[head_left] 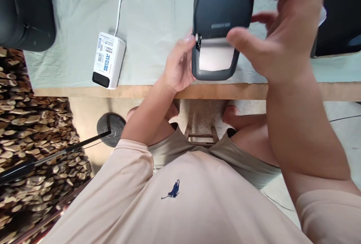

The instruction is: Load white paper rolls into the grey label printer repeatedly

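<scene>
"Head view: where is the thermal printer [218, 31], and who has it?"

"Over the near edge of the cloth-covered table [158, 14]; I can't tell whether it rests there. The left hand [179, 61] grasps its left side. The right hand [278, 44] lays a thumb over the lower right of its lid [222, 6], fingers at the right edge; blur hides how firmly they hold, if at all."

"How would it handle?"

"Light enough for one palm, I'd judge: stiff, smooth plastic, perhaps a little slippery. The lid and the small parts at its left edge look the most fragile, and the white paper [216, 55] would crease. I'd take the body by its side walls."

"Any writing?"

"Pale lettering on the printer's lid, too blurred to read. Left of the printer, a white power bank [108, 57] carries blue print and code-like blocks, also illegible. Nearer the wearer than the printer, the shirt [208, 202] bears a navy emblem [174, 189] without words."
</scene>
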`<state>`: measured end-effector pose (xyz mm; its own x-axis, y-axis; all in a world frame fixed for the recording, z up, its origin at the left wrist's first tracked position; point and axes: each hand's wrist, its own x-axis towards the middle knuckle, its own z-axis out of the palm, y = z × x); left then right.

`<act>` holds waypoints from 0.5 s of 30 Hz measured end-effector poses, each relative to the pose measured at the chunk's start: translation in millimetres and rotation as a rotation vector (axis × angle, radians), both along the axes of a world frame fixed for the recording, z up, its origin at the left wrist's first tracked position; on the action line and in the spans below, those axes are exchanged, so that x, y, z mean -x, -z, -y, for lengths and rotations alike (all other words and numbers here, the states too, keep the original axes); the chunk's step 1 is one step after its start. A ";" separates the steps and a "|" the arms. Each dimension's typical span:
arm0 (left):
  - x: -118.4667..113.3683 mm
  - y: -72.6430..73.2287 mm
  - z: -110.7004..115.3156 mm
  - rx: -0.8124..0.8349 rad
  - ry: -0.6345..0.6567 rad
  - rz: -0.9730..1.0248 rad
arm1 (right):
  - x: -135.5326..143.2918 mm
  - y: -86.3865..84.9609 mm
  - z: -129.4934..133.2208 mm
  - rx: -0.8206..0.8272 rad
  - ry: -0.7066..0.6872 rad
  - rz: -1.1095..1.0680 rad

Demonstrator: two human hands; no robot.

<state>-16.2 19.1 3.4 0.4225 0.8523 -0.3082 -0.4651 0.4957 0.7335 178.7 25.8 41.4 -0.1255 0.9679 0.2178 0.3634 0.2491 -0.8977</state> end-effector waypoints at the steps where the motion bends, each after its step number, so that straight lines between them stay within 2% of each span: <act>1: 0.0 0.1 0.6 -0.040 0.021 0.016 | 3.2 -2.0 -0.9 -0.088 0.097 0.020; 3: -0.3 1.2 1.4 -0.086 0.043 0.022 | 9.1 -3.6 -4.9 -0.181 0.256 0.008; 4: -0.4 2.0 1.5 -0.090 0.046 0.013 | 11.4 -3.7 -7.3 -0.153 0.298 -0.044; 7: -0.5 4.4 1.5 -0.089 0.041 -0.006 | 14.6 -4.7 -12.5 0.011 0.276 -0.212; 9: -0.4 5.0 1.5 -0.090 0.037 0.019 | 14.4 -7.7 -12.7 0.047 0.235 -0.204; 11: -0.2 4.7 1.7 -0.091 0.042 0.055 | 13.1 -13.1 -10.9 -0.023 0.216 -0.038; 13: -0.3 3.9 2.0 -0.082 0.056 0.051 | 11.7 -20.1 -8.3 -0.074 0.151 0.281; 15: -0.5 2.9 2.1 -0.070 0.057 0.023 | 11.2 -27.4 -5.8 -0.032 0.045 0.607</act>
